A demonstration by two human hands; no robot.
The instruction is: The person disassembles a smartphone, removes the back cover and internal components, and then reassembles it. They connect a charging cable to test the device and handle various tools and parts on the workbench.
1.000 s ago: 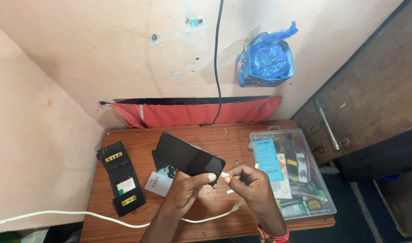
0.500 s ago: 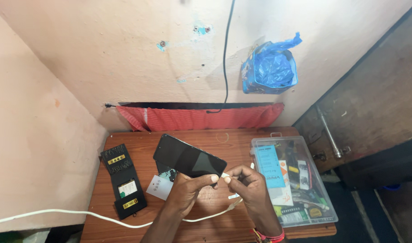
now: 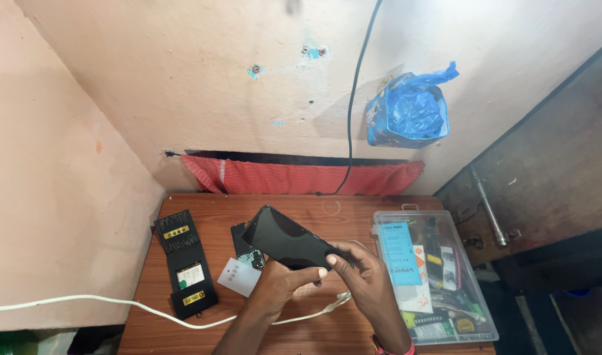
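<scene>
Fingers of both hands, left hand [image 3: 279, 284] and right hand [image 3: 365, 283], pinch the flat black glass smartphone [image 3: 289, 239] by one end; it may slip onto the brown wooden table [image 3: 202, 332].

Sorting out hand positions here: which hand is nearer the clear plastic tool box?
Right. The right hand grips the black phone close beside the clear plastic tool box, at its left edge. The left hand holds the phone from below, farther left.

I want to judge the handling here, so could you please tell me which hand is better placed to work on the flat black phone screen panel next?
Probably the right hand: its fingertips sit at the near edge of the flat black phone screen panel, while the left hand supports it from beneath.
</scene>
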